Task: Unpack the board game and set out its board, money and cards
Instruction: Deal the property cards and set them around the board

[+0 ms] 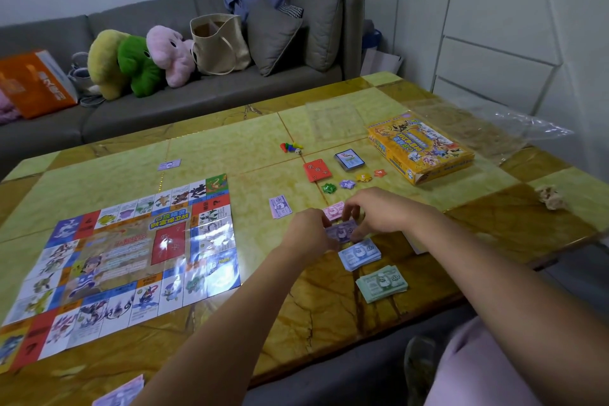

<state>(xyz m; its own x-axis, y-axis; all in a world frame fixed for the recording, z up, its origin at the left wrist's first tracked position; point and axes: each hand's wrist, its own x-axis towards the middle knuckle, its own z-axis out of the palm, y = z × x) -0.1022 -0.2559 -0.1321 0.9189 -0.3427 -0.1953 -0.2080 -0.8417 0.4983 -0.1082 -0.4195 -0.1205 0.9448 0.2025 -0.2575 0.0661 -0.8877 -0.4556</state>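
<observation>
The game board (131, 260) lies unfolded flat on the left of the table. My left hand (309, 231) and my right hand (372, 211) both hold a stack of purple play money (342, 231) between them, low over the table. A pink money stack (333, 209) lies just behind it. Blue money (359, 254) and green money (382, 283) lie in stacks nearer me. A single pink note (280, 207) sits to the left. A red card deck (317, 170) and a blue-backed card deck (349, 160) lie further back, near the yellow game box (421, 148).
Star tokens (347, 183) lie in a row behind the money. Coloured pawns and a die (291, 147) sit mid-table. A clear plastic wrap (494, 128) and a paper sheet (333, 122) lie at the far right. A loose note (169, 164) lies above the board; a sofa stands beyond.
</observation>
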